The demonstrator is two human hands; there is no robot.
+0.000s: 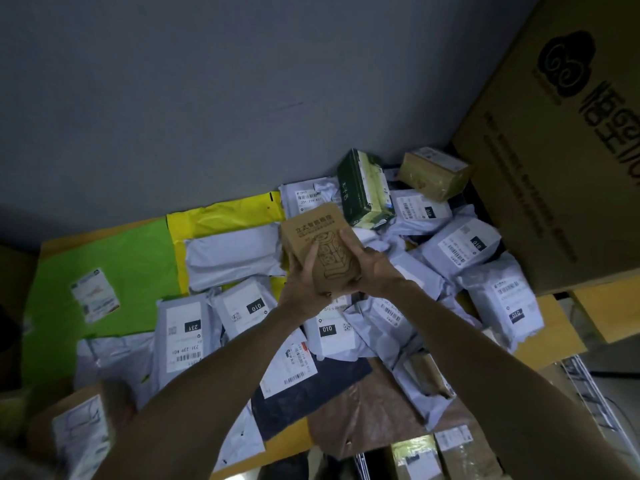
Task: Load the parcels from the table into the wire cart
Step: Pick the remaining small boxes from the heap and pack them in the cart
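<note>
Head view: we hold the small brown box [320, 237] lifted above the parcel pile [464, 247] on the bench [550, 337], fingers [311, 259] of left hand [303, 284] and right hand [375, 270] wrapped round it; best swing it low, level, rightward into the wire cart [585, 386].

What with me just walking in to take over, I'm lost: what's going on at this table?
A person is holding a small brown box in both hands, left hand and right hand, lifted above the pile. Many grey mailer bags and a few other boxes lie on the table. The wire cart shows at the lower right edge, so this box is not yet loaded.
</note>
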